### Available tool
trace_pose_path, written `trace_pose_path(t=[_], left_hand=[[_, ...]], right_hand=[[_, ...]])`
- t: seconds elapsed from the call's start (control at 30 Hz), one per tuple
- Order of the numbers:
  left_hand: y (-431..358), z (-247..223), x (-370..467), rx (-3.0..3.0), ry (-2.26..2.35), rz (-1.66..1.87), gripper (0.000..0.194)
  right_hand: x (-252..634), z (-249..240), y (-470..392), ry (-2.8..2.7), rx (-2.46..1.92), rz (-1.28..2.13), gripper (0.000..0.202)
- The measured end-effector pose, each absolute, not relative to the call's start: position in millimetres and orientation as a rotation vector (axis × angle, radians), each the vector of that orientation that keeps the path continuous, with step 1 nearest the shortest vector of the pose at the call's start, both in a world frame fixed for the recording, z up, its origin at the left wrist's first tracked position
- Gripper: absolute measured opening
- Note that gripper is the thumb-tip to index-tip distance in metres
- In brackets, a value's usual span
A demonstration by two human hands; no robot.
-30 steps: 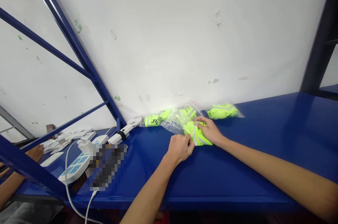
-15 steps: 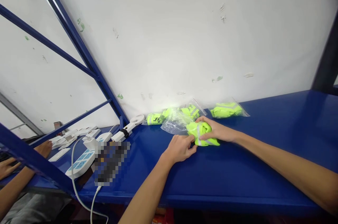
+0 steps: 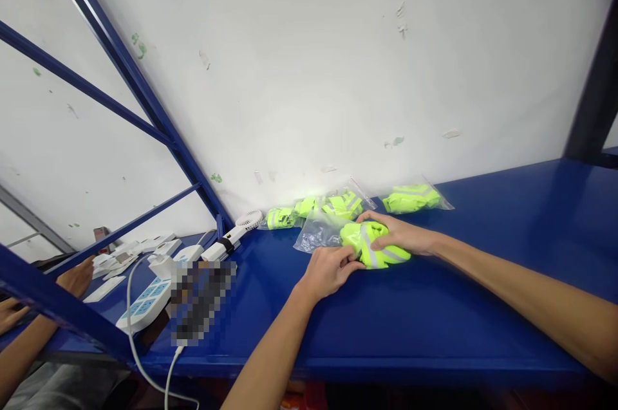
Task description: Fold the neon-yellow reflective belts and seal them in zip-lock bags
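A bundled neon-yellow safety vest [image 3: 379, 254] with silver reflective strips rests on the blue shelf. My right hand [image 3: 398, 235] is closed around its back and right side, thumb pressing on top. At the vest's left end lies a clear plastic bag [image 3: 316, 234], crumpled and partly around that end. My left hand [image 3: 333, 270] is pinched at the lower left of the vest, where the bag's mouth meets it; the fingertips are partly hidden. Behind, against the wall, lie bagged yellow vests [image 3: 345, 203], and another bagged vest [image 3: 412, 199] sits farther right.
Left of my hands are a white handheld fan [image 3: 248, 221], a white power strip [image 3: 147, 302] with cables, and a blurred-out object [image 3: 205, 300]. Blue rack posts [image 3: 159, 111] stand at the left. Beyond them, another person's hand [image 3: 77, 278] rests near white boxes.
The vest bundle has shifted slightly right and spread a little under my right hand. My left fingers have moved slightly right along its lower edge. The view has tilted slightly.
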State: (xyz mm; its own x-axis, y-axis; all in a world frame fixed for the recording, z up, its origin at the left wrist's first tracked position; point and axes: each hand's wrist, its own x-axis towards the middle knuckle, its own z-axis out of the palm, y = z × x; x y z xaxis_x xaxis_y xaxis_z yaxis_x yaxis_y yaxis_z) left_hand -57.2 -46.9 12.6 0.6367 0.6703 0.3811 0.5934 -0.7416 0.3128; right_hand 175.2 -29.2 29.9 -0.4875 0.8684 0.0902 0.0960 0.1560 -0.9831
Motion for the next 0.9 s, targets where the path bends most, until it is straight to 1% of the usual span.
trace_pose_path(t=[0.13,0.2,0.27,0.4,0.57,0.77,0.9], left_hand=[[-43.4,17.4,-57.5,2.488,1.09,0.996,0.034],[-41.9,22.9,-57.4,2.399,1.081,1.101,0.035],[-40.8,28.2,-58.4,2.335,1.063,1.149,0.034],[-40.1,32.4,-63.2,2.318,1.073,1.093,0.022],[-38.0,27.6,-64.8,2.407,1.175,1.043,0.012],[-37.3,25.7,-66.4,2.454,1.148,0.985,0.008],[-38.0,25.1,-66.4,2.481,1.19,0.934,0.008]], right_hand=[[164.0,25.6,-34.1,-1.39,-0.78,1.699,0.062],[156.5,23.8,-34.5,-1.274,-0.703,1.727,0.063],[151.3,22.9,-33.0,-1.206,-0.684,1.669,0.065],[151.5,21.0,-27.7,-1.159,-0.746,1.531,0.067],[156.4,18.5,-27.3,-1.206,-0.8,1.546,0.068],[153.6,18.8,-30.1,-1.329,-0.856,1.483,0.058],[153.2,15.9,-27.9,-1.339,-0.848,1.473,0.054]])
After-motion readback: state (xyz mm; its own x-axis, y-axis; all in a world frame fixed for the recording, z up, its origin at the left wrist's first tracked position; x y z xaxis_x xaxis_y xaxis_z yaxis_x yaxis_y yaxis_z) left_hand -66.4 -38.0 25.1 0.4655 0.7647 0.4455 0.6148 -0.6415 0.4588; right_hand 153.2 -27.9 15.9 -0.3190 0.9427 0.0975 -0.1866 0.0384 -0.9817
